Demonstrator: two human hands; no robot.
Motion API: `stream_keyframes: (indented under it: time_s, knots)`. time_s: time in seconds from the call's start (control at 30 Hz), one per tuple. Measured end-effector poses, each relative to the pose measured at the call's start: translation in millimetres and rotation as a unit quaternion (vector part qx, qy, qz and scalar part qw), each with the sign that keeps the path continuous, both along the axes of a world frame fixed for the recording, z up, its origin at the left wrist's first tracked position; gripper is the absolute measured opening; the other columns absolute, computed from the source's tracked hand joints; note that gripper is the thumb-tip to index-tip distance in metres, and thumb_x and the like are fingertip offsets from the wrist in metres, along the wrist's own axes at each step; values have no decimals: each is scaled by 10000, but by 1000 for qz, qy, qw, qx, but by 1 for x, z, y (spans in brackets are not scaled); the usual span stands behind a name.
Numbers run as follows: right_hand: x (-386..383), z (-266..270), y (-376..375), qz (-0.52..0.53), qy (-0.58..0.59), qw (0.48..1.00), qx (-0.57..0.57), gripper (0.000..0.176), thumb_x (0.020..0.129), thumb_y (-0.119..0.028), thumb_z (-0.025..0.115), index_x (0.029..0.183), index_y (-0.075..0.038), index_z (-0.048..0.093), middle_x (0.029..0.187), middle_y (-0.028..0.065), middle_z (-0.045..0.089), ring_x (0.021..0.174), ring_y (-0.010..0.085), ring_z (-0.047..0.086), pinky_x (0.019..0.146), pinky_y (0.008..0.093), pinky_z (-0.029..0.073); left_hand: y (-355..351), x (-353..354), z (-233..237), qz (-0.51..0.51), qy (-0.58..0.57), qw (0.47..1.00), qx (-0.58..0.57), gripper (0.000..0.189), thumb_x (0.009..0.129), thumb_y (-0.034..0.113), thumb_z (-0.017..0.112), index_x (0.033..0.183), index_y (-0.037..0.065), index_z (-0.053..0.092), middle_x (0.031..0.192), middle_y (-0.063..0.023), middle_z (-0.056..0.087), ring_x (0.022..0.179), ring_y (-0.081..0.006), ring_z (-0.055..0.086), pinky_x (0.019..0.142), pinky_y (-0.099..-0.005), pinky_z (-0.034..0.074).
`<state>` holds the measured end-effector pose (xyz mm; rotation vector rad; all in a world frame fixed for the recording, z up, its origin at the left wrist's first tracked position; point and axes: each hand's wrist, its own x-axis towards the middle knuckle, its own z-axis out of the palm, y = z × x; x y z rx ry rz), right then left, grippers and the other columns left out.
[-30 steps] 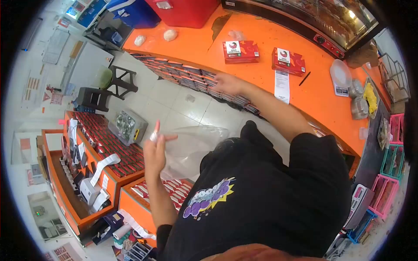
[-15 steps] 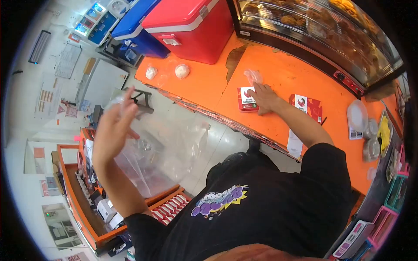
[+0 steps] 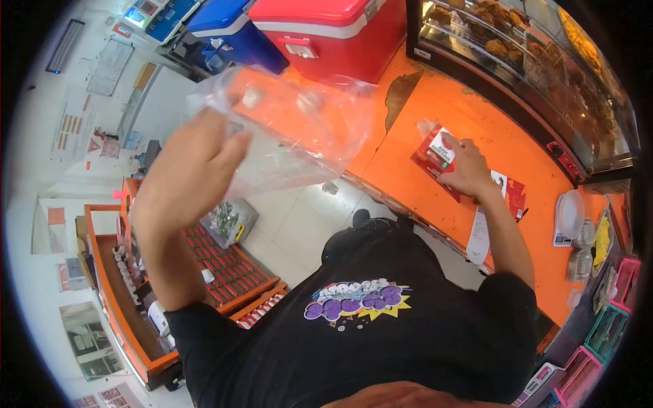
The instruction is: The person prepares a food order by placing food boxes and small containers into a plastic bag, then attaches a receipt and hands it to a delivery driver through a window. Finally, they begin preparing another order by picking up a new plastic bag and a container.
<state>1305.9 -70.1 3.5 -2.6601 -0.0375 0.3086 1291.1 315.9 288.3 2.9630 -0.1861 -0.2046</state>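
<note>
My left hand [image 3: 190, 166] is raised at the left, its fingers closed on the edge of a clear plastic bag [image 3: 292, 160]. The bag spreads open to the right, and the counter shows through it. Over the orange counter, my right hand [image 3: 468, 170] grips a red and white food box [image 3: 435, 151], which is tilted. A small crumpled piece of clear plastic [image 3: 426, 127] lies by the box's far corner. Beside my right wrist is a second red and white box [image 3: 498, 180], partly hidden by the arm.
A red cooler box [image 3: 333, 44] and a blue cooler [image 3: 238, 37] stand at the counter's far end. A glass display case [image 3: 517, 68] of fried food runs along the back. A paper receipt [image 3: 478, 234] hangs at the counter's front edge. Clear tubs [image 3: 580, 264] stand right.
My left hand has swung the plastic bag up and right, spreading it towards the counter. My right hand has tilted the box, which sat upright on the counter before. The view has shifted.
</note>
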Motion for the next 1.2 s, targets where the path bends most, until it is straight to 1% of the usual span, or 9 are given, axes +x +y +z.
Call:
stream_keyframes:
  time_s: [0.2, 0.27, 0.43, 0.6, 0.7, 0.8, 0.93, 1.03, 1.2]
  knots:
    - [10, 125, -7, 36, -129, 983, 122, 959, 605, -277, 816, 1471, -89, 451, 1216, 240, 553, 1163, 361, 572, 997, 432, 471, -15, 39, -52, -261, -21, 944, -203, 582, 980, 293, 563, 1364, -118, 416, 1291, -352, 546, 1210, -449, 542, 1030, -467, 415]
    - [10, 186, 21, 79, -15, 991, 106, 917, 625, -291, 797, 1446, -58, 464, 1248, 215, 561, 1047, 329, 619, 968, 401, 474, -28, 40, -56, -250, 33, 935, -249, 645, 969, 272, 579, 1421, -111, 324, 1318, -339, 529, 1218, -411, 551, 1041, -450, 418]
    - [31, 211, 92, 145, 239, 950, 140, 862, 677, -321, 755, 1433, -44, 447, 1233, 173, 580, 1061, 262, 593, 915, 350, 492, -31, 27, -64, -224, 178, 874, -392, 871, 943, 219, 619, 1564, -94, 94, 1388, -307, 486, 1236, -315, 574, 1067, -407, 425]
    - [84, 97, 130, 53, 199, 954, 218, 914, 664, -461, 763, 1433, -53, 486, 1305, 196, 590, 1245, 282, 549, 970, 403, 465, -26, 5, -131, -256, 171, 722, -620, 1020, 909, 89, 589, 1559, -13, -191, 1578, -279, 199, 1175, -288, 616, 995, -401, 506]
    - [106, 84, 138, 47, 147, 981, 114, 957, 655, -498, 771, 1458, -76, 465, 1488, 245, 429, 1361, 357, 459, 1024, 472, 444, -16, 5, -173, -238, 239, 641, -689, 1049, 906, 80, 597, 1565, 51, -219, 1601, -266, 84, 1217, -322, 591, 961, -424, 541]
    - [96, 88, 156, -76, 68, 987, -125, 1012, 626, -510, 761, 1515, -186, 402, 1489, 287, 424, 1317, 432, 511, 1010, 595, 444, -22, -7, -190, -141, 364, 596, -701, 1088, 904, 78, 604, 1561, 140, -261, 1592, -253, 79, 1256, -346, 557, 889, -422, 588]
    - [74, 65, 182, 7, 106, 991, -81, 1065, 666, -638, 753, 1521, -126, 376, 1509, 286, 388, 1358, 433, 466, 1065, 568, 422, -31, 3, -228, -141, 297, 625, -708, 1081, 911, 47, 565, 1534, 166, -311, 1456, -276, 405, 1287, -353, 525, 839, -401, 624]
    - [74, 30, 203, -15, 234, 972, 2, 1133, 653, -655, 762, 1535, -87, 332, 1495, 315, 377, 1348, 443, 472, 1070, 527, 434, -28, -3, -227, -153, 328, 579, -731, 1026, 916, 35, 544, 1539, 91, -270, 1438, -272, 444, 1282, -346, 530, 837, -420, 627]
    - [100, -51, 207, -99, 184, 977, 30, 1140, 693, -616, 743, 1552, -60, 240, 1457, 336, 392, 1301, 452, 503, 1040, 482, 467, -22, -30, -227, -125, 346, 558, -744, 876, 921, 47, 543, 1560, -10, -53, 1468, -270, 423, 1286, -323, 530, 907, -420, 606]
